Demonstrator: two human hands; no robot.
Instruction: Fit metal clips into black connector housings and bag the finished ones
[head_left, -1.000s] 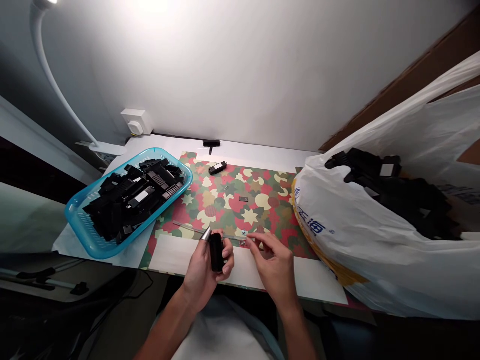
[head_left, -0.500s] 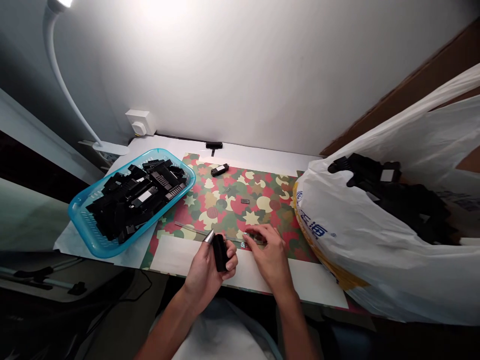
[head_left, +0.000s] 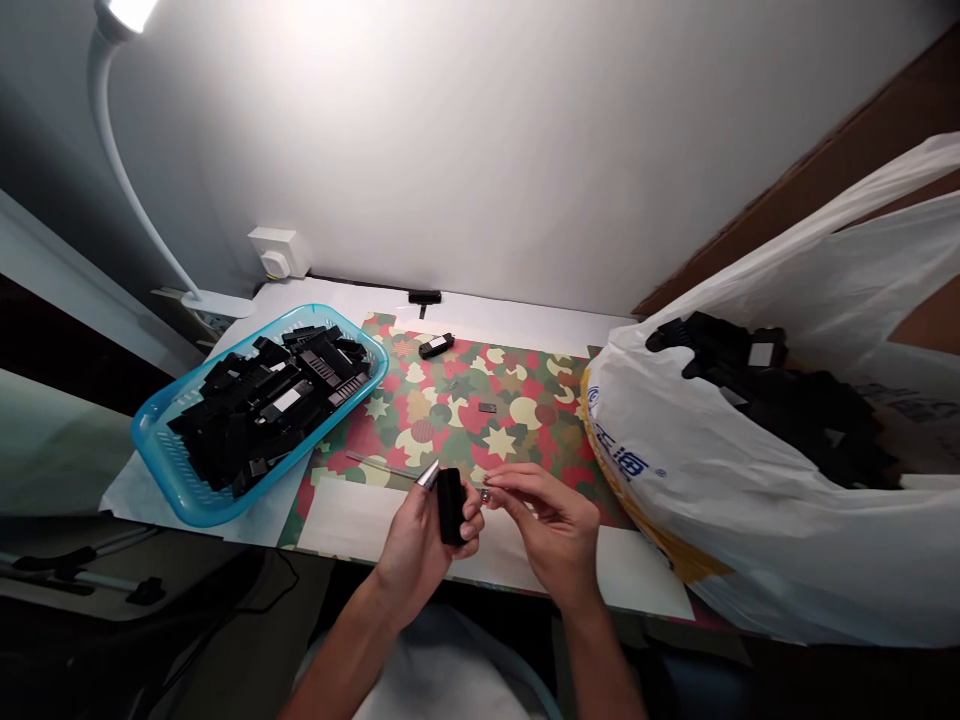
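My left hand [head_left: 424,545] is closed around a small black rectangular case [head_left: 451,507], held upright over the near edge of the mat. A silver metal piece [head_left: 428,474] sticks out at the left thumb tip; whether it is a tool or a thumb cover I cannot tell. Just to the right, my right hand [head_left: 551,525] pinches a tiny shiny piece [head_left: 485,495] between thumb and fingers, close beside the case. A thin clear strip [head_left: 382,464] lies on the mat beyond the left hand.
A blue basket [head_left: 196,515] of black cases stands at left. On the patterned mat [head_left: 457,430] lie a black device [head_left: 436,346] and a small dark chip [head_left: 487,408]. Another black piece [head_left: 424,297] lies by the wall. A white plastic bag [head_left: 705,530] bulges at right; a lamp [head_left: 124,160] stands left.
My right hand has lifted off the mat with the tiny shiny piece in its pinch. My left hand and the black case have shifted slightly right and the case stands more upright.
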